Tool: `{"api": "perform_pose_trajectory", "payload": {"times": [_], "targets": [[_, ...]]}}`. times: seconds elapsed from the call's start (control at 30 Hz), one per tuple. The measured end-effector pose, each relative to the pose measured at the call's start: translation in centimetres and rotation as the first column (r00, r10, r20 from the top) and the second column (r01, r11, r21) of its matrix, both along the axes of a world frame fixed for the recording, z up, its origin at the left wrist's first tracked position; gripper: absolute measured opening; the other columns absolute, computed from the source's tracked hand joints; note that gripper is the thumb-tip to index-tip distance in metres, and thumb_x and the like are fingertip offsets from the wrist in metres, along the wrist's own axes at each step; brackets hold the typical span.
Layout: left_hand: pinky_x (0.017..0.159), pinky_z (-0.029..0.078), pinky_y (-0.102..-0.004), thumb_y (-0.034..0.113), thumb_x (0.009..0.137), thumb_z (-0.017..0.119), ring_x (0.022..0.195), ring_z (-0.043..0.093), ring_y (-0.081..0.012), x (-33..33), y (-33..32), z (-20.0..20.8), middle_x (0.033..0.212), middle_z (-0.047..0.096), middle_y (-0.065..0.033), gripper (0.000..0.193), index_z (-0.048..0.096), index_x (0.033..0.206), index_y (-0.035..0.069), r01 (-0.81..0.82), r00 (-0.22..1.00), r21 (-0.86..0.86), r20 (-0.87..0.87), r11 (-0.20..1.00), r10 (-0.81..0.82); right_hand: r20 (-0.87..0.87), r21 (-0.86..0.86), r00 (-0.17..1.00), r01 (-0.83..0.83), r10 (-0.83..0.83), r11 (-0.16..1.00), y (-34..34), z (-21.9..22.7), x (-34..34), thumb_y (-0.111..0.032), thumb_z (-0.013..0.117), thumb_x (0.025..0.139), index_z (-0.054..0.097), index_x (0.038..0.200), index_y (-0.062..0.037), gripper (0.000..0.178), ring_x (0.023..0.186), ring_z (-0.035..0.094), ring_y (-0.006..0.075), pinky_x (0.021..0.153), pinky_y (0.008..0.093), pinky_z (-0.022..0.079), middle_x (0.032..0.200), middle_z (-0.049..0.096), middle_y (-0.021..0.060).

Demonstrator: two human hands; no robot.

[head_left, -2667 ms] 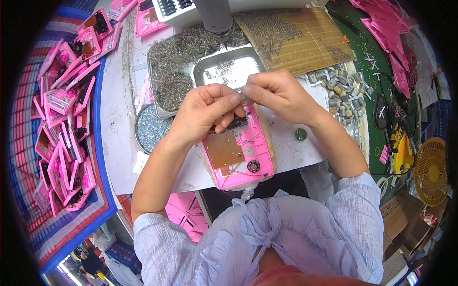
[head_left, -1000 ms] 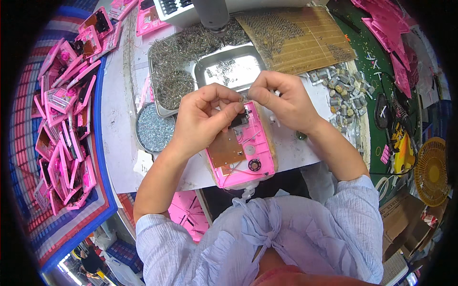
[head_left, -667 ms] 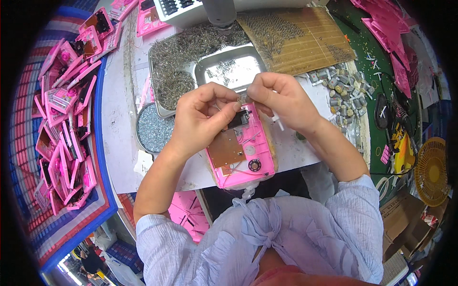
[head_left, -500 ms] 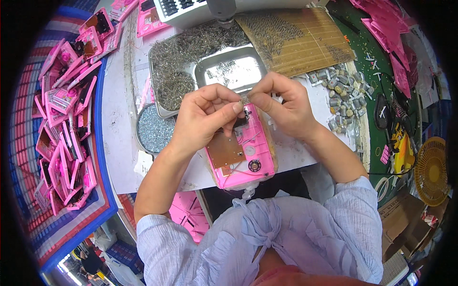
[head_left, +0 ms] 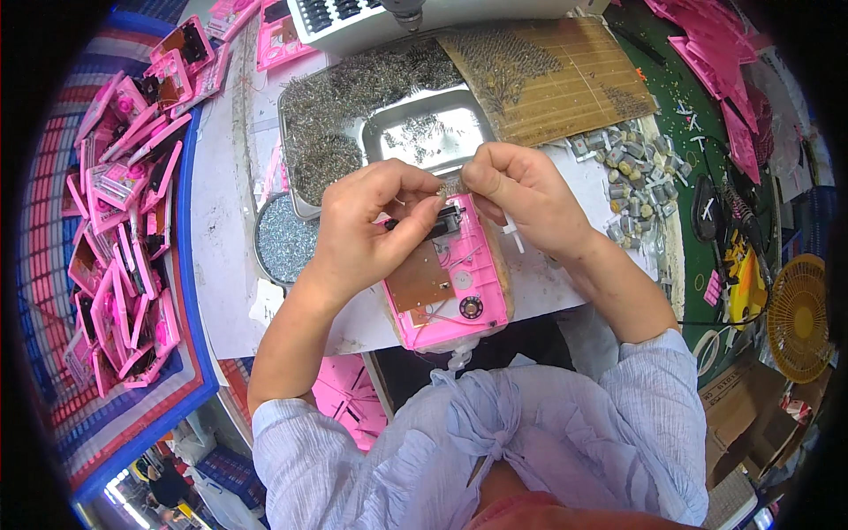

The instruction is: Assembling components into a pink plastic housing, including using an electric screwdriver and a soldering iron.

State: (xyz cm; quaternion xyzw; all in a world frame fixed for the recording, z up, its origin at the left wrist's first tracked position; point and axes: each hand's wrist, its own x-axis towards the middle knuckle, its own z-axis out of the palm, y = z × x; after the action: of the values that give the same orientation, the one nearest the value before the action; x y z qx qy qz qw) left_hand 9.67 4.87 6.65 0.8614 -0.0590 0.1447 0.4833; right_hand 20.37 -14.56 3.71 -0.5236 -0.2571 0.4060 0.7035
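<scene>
Over the top end of a pink plastic casing [head_left: 484,265], my two hands meet with fingertips close together. My left hand [head_left: 375,225] is closed in a pinch, its thumb and forefinger near a black part [head_left: 433,224] in the casing. My right hand [head_left: 534,196] pinches beside it. A tiny metallic piece shows between the fingertips, too small to name. Below the right fingers a white plastic piece [head_left: 514,237] shows; whether it is held or lying there I cannot tell. Inside the casing are a brown circuit board [head_left: 420,284], thin wires and a round black part [head_left: 471,306].
Beyond my hands is a metal tray [head_left: 296,190] of tiny metal parts, with cardboard [head_left: 565,79] beside it. A round container of bluish bits [head_left: 287,238] stands left. Small silver motors [head_left: 632,190] lie right. Pink casings [head_left: 119,256] pile at far left; a yellow fan [head_left: 799,318] is far right.
My left hand has shifted slightly and its curled fingers have drawn back, uncovering more of the black part. My right hand has lowered and turned a little; the white piece shows more.
</scene>
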Motion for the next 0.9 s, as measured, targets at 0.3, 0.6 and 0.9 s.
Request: {"api": "perform_pose_trajectory", "payload": {"times": [0.3, 0.6, 0.9], "targets": [[0.055, 0.054, -0.0238, 0.003, 0.091, 0.071, 0.064, 0.065, -0.0103, -0.9, -0.7, -0.6, 0.084, 0.069, -0.0081, 0.011, 0.066, 0.098, -0.004, -0.089, 0.962, -0.481, -0.268, 0.872, -0.049, -0.122, -0.003, 0.991, -0.051, 0.051, 0.999, 0.1, 0.8, -0.8, -0.036, 0.055, 0.106, 0.057, 0.083, -0.0052, 0.039, 0.071, 0.047, 0.006, 0.065, 0.0239, 0.04, 0.075, 0.053, -0.0023], [0.051, 0.052, -0.0227, 0.007, 0.097, 0.066, 0.061, 0.061, -0.0107, -0.1, -0.3, -0.7, 0.085, 0.069, -0.0111, 0.012, 0.063, 0.1, -0.004, -0.198, 0.851, -0.894, -0.36, 0.401, -0.382, -0.026, 0.215, 1.0, 0.014, -0.008, 0.976, 0.2, -0.8, -1.1, -0.026, 0.058, 0.105, 0.057, 0.091, -0.0043, 0.026, 0.073, 0.05, 0.0069, 0.068, 0.0239, 0.044, 0.078, 0.054, -0.0017], [0.054, 0.051, -0.0218, 0.005, 0.096, 0.068, 0.062, 0.062, -0.0099, -0.4, -0.4, 0.0, 0.086, 0.069, -0.01, 0.01, 0.063, 0.1, -0.003, -0.116, 0.895, -0.761, -0.358, 0.638, -0.265, 0.405, 0.137, 0.9, 0.116, -0.163, 0.984, 0.2, -0.1, -0.3, -0.021, 0.061, 0.103, 0.061, 0.093, 0.0, 0.024, 0.073, 0.052, 0.0079, 0.068, 0.0253, 0.045, 0.079, 0.058, 0.0001]]}}
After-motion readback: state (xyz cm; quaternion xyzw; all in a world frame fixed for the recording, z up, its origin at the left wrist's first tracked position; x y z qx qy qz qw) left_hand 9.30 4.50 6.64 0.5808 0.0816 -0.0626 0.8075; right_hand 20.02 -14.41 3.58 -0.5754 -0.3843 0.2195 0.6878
